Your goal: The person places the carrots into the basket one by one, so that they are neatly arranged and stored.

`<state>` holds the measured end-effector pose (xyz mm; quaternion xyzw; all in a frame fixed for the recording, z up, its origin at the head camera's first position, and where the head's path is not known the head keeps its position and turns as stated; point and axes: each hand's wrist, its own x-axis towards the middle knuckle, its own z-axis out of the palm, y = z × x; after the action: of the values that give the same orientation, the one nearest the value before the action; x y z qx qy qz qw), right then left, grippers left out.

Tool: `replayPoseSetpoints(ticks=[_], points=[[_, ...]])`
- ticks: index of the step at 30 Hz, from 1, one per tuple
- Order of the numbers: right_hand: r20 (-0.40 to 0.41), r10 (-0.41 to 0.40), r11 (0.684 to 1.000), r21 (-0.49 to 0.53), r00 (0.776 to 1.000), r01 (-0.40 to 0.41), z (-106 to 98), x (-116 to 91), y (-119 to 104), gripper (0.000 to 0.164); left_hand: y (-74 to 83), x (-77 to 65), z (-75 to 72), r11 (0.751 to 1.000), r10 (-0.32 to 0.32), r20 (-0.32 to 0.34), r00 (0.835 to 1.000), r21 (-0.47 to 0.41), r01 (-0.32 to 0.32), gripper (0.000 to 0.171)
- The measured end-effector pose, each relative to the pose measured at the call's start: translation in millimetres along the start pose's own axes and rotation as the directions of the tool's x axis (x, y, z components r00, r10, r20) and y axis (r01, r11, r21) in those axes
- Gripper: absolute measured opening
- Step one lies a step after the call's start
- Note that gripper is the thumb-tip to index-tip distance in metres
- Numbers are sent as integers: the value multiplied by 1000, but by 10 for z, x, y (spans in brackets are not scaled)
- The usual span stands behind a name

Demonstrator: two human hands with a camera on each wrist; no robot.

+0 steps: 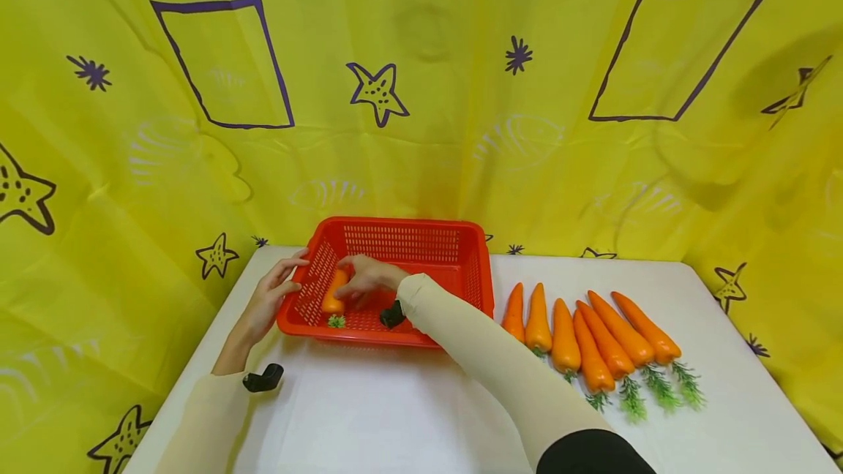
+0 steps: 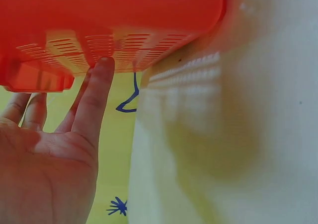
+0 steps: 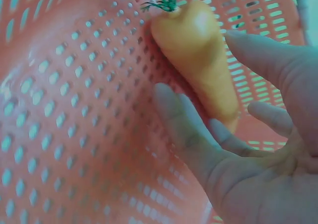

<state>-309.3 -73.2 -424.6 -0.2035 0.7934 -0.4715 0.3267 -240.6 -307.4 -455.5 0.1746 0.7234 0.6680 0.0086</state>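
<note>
A red plastic basket (image 1: pixel 408 223) with slotted walls stands at the back of the white table. Inside it, along the left wall, lies an orange carrot (image 1: pixel 334 298) with a small green top. My right hand (image 1: pixel 371 276) reaches into the basket over this carrot. In the right wrist view, its spread thumb and fingers stand on both sides of the carrot (image 3: pixel 201 55), with gaps showing at the thumb and index finger. My left hand (image 1: pixel 266 297) touches the basket's left side from outside. The left wrist view shows its fingers extended against the basket wall.
To the right of the basket, several orange carrots (image 1: pixel 596 342) lie in a row, green tops towards the front. Behind the table hangs a yellow curtain (image 1: pixel 435 167) with starfish drawings, close to the basket's back wall. A white cloth (image 1: pixel 369 408) covers the table.
</note>
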Motion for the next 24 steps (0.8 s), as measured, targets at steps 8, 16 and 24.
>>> replayPoseSetpoints(ticks=[8, 16, 24], points=[[47, -46, 993, -108, 998, 51, -240, -287, -98, 76, 25, 11, 12, 995, -28, 0, 1000, 98, 27, 40], [88, -58, 985, -156, 994, 71, -539, -696, -128, 77, -24, 1, -21, 999, 4, 1, 1000, 45, -4, 38], [75, -72, 972, -219, 995, 87, -878, -1170, -98, 78, -65, 17, -46, 998, 15, 34, 999, -61, -13, 36]])
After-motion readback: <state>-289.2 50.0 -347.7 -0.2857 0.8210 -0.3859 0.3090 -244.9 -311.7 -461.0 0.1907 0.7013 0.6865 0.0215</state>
